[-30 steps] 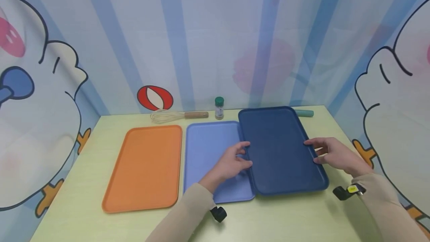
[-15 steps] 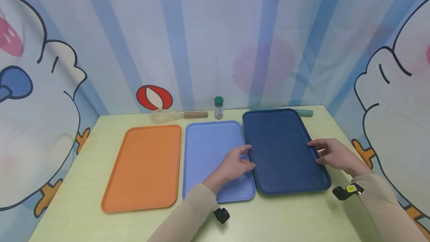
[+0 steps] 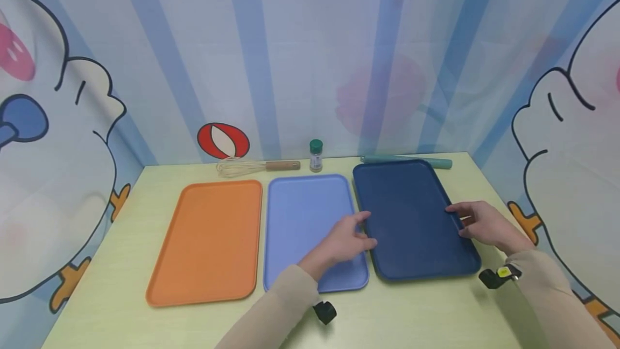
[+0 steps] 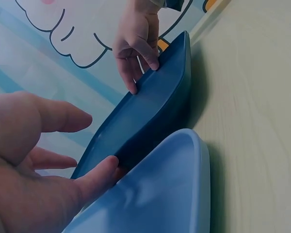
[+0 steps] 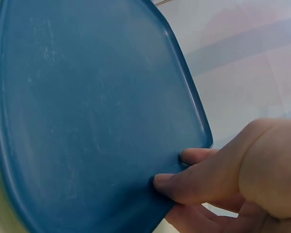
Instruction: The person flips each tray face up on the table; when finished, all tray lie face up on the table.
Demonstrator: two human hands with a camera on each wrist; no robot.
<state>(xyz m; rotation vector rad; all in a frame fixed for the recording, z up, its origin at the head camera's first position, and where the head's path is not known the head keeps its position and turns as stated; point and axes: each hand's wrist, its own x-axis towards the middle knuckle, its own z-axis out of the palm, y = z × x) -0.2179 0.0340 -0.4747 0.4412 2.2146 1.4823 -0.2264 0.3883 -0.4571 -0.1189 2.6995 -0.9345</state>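
Observation:
A dark blue tray lies between my two hands at the right side of the table. At its left rim, my left hand holds on with the thumb, and part of a finger shows below the rim in the left wrist view. The index finger is stretched out. My right hand grips the opposite rim, thumb on top and other fingers partly hidden under the edge. Under my left hand is a light blue tray, apart from the dark one. Whether the dark tray fully touches the table, I cannot tell.
An orange tray lies at the left. Along the back edge are a whisk, a green-capped small jar and a teal rod, partly behind the dark tray. A printed curtain hangs behind the table.
The dark blue tray has moved right and slightly toward me, both hands moving with it. It no longer overlaps the light blue tray, and more of the teal rod shows.

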